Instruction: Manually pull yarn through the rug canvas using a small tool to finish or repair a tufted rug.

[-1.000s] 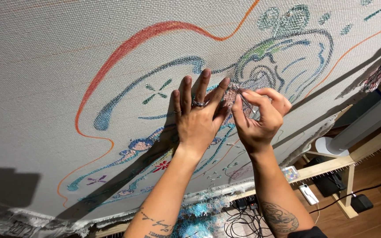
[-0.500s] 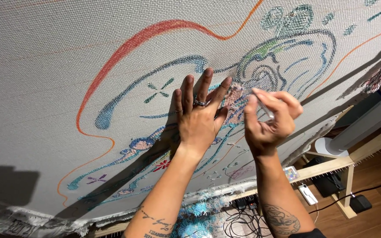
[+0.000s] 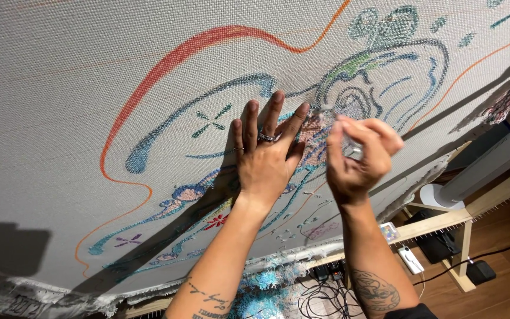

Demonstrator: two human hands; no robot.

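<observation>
A large grey woven cloth [image 3: 90, 71] stretched on a frame fills the view, stitched with red, orange, blue and green yarn lines. My left hand [image 3: 267, 159] presses flat on it with fingers spread, rings on two fingers, just left of a pinkish stitched patch [image 3: 313, 133]. My right hand [image 3: 358, 156] hovers slightly off the cloth to the right of that patch. Its fingers are curled and pinched around a small shiny metal tool [image 3: 355, 152], too blurred to identify.
The wooden frame rail [image 3: 444, 218] runs along the cloth's lower right edge. Below it are a white tower-shaped appliance [image 3: 485, 168], black power bricks and cables [image 3: 326, 289] on a wooden floor, and blue yarn scraps [image 3: 267, 283].
My right hand has lifted off the cloth and drawn back to the right, away from the stitched patch. My left hand has stayed flat in place.
</observation>
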